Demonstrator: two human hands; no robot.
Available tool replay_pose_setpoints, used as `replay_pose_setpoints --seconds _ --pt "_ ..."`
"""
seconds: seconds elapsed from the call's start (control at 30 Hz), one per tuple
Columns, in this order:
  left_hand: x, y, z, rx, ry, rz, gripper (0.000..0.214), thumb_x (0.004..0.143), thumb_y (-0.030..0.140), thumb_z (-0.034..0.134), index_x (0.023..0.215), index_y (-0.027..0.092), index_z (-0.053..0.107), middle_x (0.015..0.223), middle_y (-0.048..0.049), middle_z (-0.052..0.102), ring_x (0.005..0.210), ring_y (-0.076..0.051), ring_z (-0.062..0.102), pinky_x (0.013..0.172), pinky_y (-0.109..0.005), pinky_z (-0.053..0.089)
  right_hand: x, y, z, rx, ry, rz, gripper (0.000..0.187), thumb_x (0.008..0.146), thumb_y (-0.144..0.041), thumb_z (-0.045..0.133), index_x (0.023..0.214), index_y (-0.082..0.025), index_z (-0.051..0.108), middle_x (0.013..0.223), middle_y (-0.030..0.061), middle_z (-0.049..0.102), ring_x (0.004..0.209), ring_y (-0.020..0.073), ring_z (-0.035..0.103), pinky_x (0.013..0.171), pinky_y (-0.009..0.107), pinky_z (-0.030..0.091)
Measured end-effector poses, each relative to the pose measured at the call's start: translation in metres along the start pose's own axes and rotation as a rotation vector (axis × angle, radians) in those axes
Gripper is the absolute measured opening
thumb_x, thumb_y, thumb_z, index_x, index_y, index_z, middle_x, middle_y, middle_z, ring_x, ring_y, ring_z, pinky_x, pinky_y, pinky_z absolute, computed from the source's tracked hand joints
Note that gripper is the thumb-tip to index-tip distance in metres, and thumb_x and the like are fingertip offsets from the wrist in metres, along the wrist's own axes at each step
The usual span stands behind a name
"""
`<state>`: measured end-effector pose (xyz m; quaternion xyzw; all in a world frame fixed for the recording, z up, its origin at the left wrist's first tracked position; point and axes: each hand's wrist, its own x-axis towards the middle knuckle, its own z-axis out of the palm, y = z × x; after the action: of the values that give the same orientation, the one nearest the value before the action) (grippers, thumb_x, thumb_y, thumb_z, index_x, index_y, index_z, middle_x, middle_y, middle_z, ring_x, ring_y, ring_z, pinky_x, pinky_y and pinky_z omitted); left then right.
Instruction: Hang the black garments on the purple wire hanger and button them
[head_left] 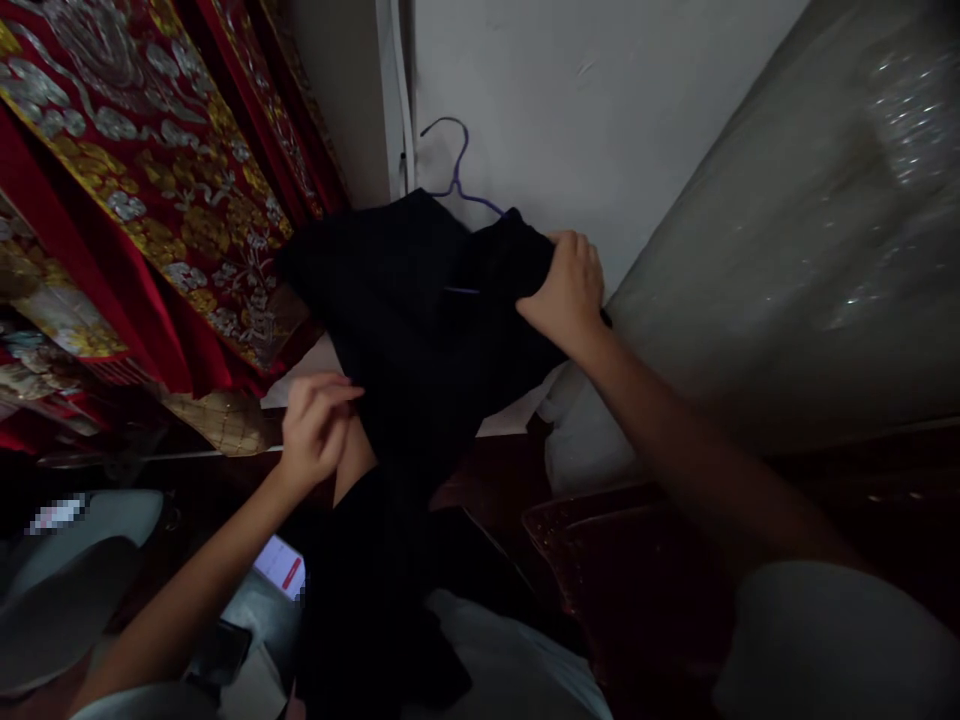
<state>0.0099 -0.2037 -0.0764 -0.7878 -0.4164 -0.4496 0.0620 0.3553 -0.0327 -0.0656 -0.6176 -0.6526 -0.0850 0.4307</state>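
A black top (405, 310) hangs on a thin purple wire hanger (457, 180), whose hook rises bare against the pale wall. My right hand (568, 295) grips the top at its right shoulder, with the thumb on the front and the fingers over the far edge. At the garment's left edge, lower down, is my left hand (319, 425), its fingers curled and the fingertips pinched at the cloth. Dark fabric falls from there toward my lap, and its folds are hard to tell apart in the dim light.
Red cloths embroidered in gold and silver (202, 210) hang at the left. A large plastic-wrapped object (795, 250) leans on the right. A lit phone (281, 567) lies at lower left, near a grey chair-like shape (82, 570). Dark red furniture (637, 570) stands at lower right.
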Motion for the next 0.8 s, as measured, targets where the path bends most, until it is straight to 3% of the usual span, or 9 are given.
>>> replay_pose_setpoints --seconds 0.13,0.27,0.33,0.4,0.5,0.57,0.7,0.8 --pt "0.001 0.000 0.036 0.025 -0.198 -0.090 0.023 0.099 0.021 0.051 0.116 0.022 0.066 0.108 -0.0080 0.068 0.105 -0.026 0.060 0.096 -0.047 0.051 -0.005 -0.025 -0.008 -0.028 0.021 -0.135 0.061 0.066 -0.011 0.065 0.125 -0.014 0.050 0.125 0.0173 0.058 0.121 0.0376 0.055 0.106 0.057 0.045" --pt "0.006 0.002 0.067 0.081 -0.281 -0.050 0.045 0.101 0.019 0.049 0.145 0.023 0.055 0.131 -0.0124 0.058 0.117 -0.026 0.056 0.102 -0.044 0.049 -0.023 -0.028 -0.015 -0.018 0.005 -0.168 0.061 0.068 -0.013 0.068 0.127 -0.013 0.051 0.126 0.0193 0.057 0.121 0.0389 0.055 0.106 0.057 0.045" --pt "0.010 0.004 0.079 0.105 -0.353 0.006 0.057 0.102 0.016 0.044 0.156 0.029 0.043 0.131 -0.0112 0.058 0.113 -0.024 0.058 0.099 -0.041 0.050 -0.030 -0.023 -0.016 -0.011 -0.003 -0.163 0.064 0.069 -0.014 0.069 0.130 -0.012 0.050 0.127 0.0199 0.056 0.123 0.0398 0.053 0.107 0.058 0.044" --pt "0.016 0.004 0.087 0.176 -0.423 -0.003 0.064 0.101 0.016 0.044 0.162 0.030 0.032 0.122 -0.0093 0.062 0.103 -0.023 0.061 0.094 -0.038 0.052 -0.034 -0.018 -0.016 -0.010 -0.016 -0.159 0.067 0.069 -0.015 0.070 0.132 -0.011 0.049 0.127 0.0203 0.056 0.124 0.0403 0.052 0.107 0.058 0.044" --pt "0.030 0.000 0.093 0.300 -0.525 -0.089 0.065 0.101 0.020 0.046 0.164 0.029 0.030 0.113 -0.0084 0.066 0.096 -0.023 0.065 0.083 -0.034 0.055 -0.033 -0.012 -0.013 -0.008 -0.023 -0.155 0.067 0.069 -0.016 0.071 0.132 -0.011 0.048 0.127 0.0200 0.056 0.124 0.0403 0.053 0.107 0.059 0.044" --pt "0.040 -0.005 0.095 0.352 -0.575 -0.131 0.065 0.101 0.022 0.046 0.163 0.030 0.030 0.116 -0.0083 0.067 0.095 -0.022 0.068 0.077 -0.031 0.055 -0.032 -0.010 -0.010 -0.002 -0.024 -0.152 0.067 0.069 -0.015 0.070 0.132 -0.011 0.048 0.127 0.0197 0.056 0.124 0.0402 0.053 0.107 0.059 0.044" --pt "0.048 -0.013 0.105 0.370 -0.633 -0.059 0.070 0.101 0.020 0.045 0.164 0.038 0.022 0.128 -0.0067 0.069 0.094 -0.020 0.072 0.075 -0.028 0.054 -0.031 -0.007 -0.007 0.024 -0.039 -0.159 0.065 0.072 -0.016 0.068 0.134 -0.013 0.049 0.128 0.0193 0.055 0.126 0.0399 0.052 0.107 0.060 0.044" --pt "0.046 -0.016 0.118 0.414 -0.712 -0.105 0.058 0.102 0.026 0.045 0.159 0.029 0.038 0.112 -0.0101 0.075 0.090 -0.024 0.074 0.077 -0.032 0.054 -0.025 0.001 -0.005 0.037 -0.043 -0.176 0.062 0.075 -0.017 0.068 0.134 -0.014 0.049 0.130 0.0186 0.054 0.127 0.0401 0.051 0.108 0.062 0.042"
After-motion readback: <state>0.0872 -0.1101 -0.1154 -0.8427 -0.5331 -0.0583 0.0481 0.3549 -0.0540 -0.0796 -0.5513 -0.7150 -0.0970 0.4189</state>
